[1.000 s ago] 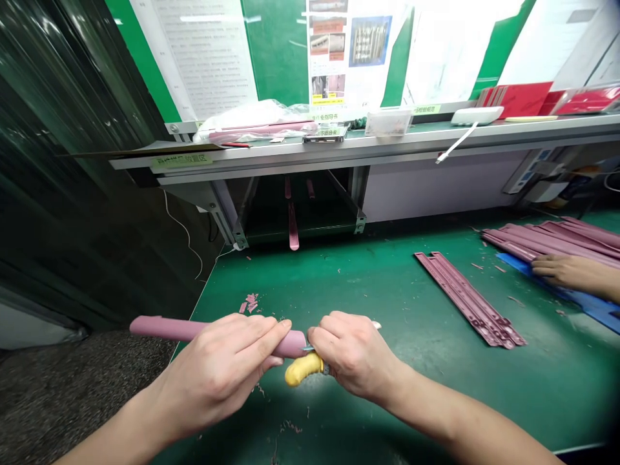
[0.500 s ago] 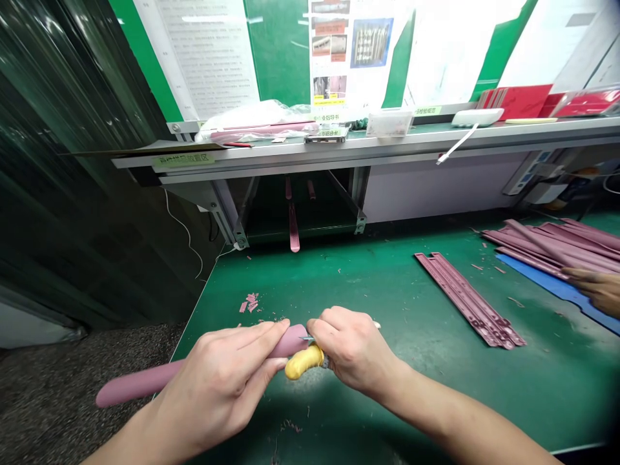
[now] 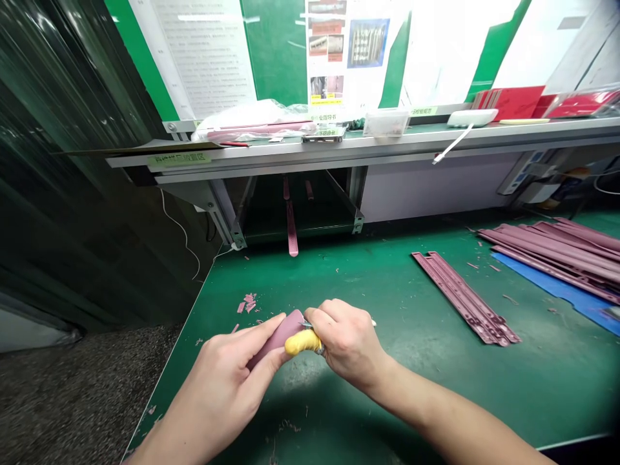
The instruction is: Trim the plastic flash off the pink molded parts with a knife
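Observation:
My left hand [image 3: 227,381] is closed around a long pink plastic strip [image 3: 281,330]; only its rounded end shows past my fingers, the rest is hidden under my hand and arm. My right hand [image 3: 346,342] grips a small knife with a yellow handle [image 3: 301,342], its short blade touching the pink end. Both hands hover just above the green mat [image 3: 368,284] near its front left corner. Pink shavings [image 3: 248,302] lie on the mat just beyond my hands.
A stack of pink strips [image 3: 465,300] lies mid-right on the mat. More pink strips [image 3: 557,252] rest on a blue sheet [image 3: 566,290] at far right. A raised shelf [image 3: 368,145] runs along the back with bags and boxes. The table's left edge drops to a grey floor [image 3: 82,400].
The pink strip has swung from lying leftward to pointing toward me, so only its end shows now. A co-worker's hand at far right has left the view.

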`<action>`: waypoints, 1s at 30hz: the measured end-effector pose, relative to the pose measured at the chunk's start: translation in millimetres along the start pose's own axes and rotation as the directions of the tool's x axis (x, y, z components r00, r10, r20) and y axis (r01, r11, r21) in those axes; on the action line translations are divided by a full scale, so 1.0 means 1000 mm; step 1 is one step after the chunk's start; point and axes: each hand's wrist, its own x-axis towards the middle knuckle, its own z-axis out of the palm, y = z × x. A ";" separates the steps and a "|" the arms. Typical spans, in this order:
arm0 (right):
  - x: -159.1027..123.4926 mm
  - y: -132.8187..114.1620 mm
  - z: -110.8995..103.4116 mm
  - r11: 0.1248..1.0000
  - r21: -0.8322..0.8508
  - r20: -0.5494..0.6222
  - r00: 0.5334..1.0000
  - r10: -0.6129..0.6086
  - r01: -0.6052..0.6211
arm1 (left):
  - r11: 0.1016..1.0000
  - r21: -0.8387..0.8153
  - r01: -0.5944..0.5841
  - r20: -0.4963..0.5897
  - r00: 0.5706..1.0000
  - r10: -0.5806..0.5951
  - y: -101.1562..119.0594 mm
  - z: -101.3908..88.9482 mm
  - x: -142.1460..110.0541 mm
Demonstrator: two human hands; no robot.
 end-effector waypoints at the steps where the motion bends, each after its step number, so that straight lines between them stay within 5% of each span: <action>1: 0.000 0.000 0.002 1.000 0.000 -0.011 1.000 -0.010 0.010 | 1.000 -0.022 0.020 -0.003 1.000 -0.020 -0.001 0.002 0.000; 5: 0.001 0.001 0.003 0.998 0.061 -0.021 1.000 -0.022 0.023 | 0.998 -0.053 0.014 -0.021 1.000 -0.015 -0.006 0.003 0.000; 11: 0.009 0.006 -0.005 0.959 0.276 0.079 0.996 0.050 -0.070 | 0.946 0.069 -0.318 0.008 0.948 0.318 -0.022 -0.008 0.010; 21: 0.008 0.008 -0.010 0.997 0.000 0.061 0.995 -0.075 0.075 | 0.793 0.342 -0.504 0.143 0.862 0.486 -0.013 -0.028 0.016; 26: 0.004 0.012 -0.011 0.988 0.057 0.049 0.988 -0.145 0.142 | 0.798 0.357 -0.485 0.136 0.873 0.469 -0.011 -0.031 0.015; 30: 0.002 0.024 -0.013 0.964 0.234 0.144 0.976 -0.161 0.125 | 0.630 0.458 -0.628 0.202 0.763 0.614 -0.018 -0.040 0.024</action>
